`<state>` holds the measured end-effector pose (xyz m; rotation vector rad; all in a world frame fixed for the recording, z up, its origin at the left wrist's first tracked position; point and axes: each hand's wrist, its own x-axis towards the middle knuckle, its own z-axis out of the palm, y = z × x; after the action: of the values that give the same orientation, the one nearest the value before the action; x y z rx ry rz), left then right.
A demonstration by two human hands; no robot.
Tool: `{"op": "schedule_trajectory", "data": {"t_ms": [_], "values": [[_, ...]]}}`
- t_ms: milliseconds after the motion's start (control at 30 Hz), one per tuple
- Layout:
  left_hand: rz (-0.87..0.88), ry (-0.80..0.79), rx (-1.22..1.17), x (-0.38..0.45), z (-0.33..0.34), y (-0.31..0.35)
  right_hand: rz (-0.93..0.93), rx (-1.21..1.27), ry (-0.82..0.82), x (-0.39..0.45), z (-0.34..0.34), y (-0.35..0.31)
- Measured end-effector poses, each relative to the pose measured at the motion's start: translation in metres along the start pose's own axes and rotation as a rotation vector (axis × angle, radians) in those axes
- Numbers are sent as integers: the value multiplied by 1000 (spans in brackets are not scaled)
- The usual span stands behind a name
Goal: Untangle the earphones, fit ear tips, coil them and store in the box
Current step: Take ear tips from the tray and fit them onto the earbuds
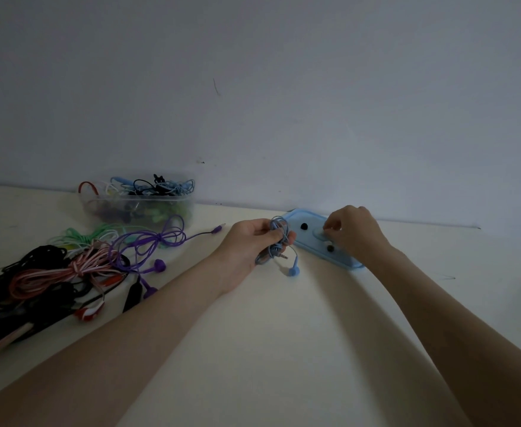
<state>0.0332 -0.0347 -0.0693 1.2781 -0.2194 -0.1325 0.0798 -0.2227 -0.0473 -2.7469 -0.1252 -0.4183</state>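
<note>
My left hand [250,241] grips a bunched blue earphone cable [276,241]; its plug [283,256] sticks out to the right and one blue earbud [293,270] dangles down to the table. My right hand [353,231] hovers over a light blue lid [308,238] lying flat by the wall, with fingertips curled down at a small pale piece on it; what they pinch is too small to tell. Two dark ear tips [304,226] [330,248] lie on the lid. The clear plastic box [139,204] of coiled earphones stands at the back left.
A pile of earphones lies at the left: purple [151,241], green [92,234], red-and-white striped [65,269] and black [37,257] cables. The pale table [283,334] meets the wall just behind the lid and box.
</note>
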Motion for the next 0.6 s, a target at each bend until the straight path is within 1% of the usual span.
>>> {"op": "schedule_trajectory", "data": {"t_ms": [133, 233, 300, 333, 367, 400, 467, 533, 600], "values": [[1, -17, -19, 0, 0, 1, 34, 5, 62, 1, -2, -1], [0, -51, -22, -1, 0, 2, -56, 1, 163, -3, -11, -2], [8, -63, -18, -1, -1, 3, -139, 76, 206, -8, -17, -6], [17, -58, -18, -1, -1, 3, -170, 138, 202, -11, -20, -10], [30, -48, -21, -1, 0, 3, -187, 215, 171, -15, -20, -14], [49, -31, -18, 0, 0, 3, -191, 302, 105, -19, -20, -19], [98, 23, 21, 1, -1, 1, -198, 466, -100, -27, -19, -28], [142, 93, 59, 1, -3, 0, -210, 489, -269, -31, -18, -32], [170, 158, 45, 2, -3, 0, -214, 434, -387, -32, -18, -33]]}}
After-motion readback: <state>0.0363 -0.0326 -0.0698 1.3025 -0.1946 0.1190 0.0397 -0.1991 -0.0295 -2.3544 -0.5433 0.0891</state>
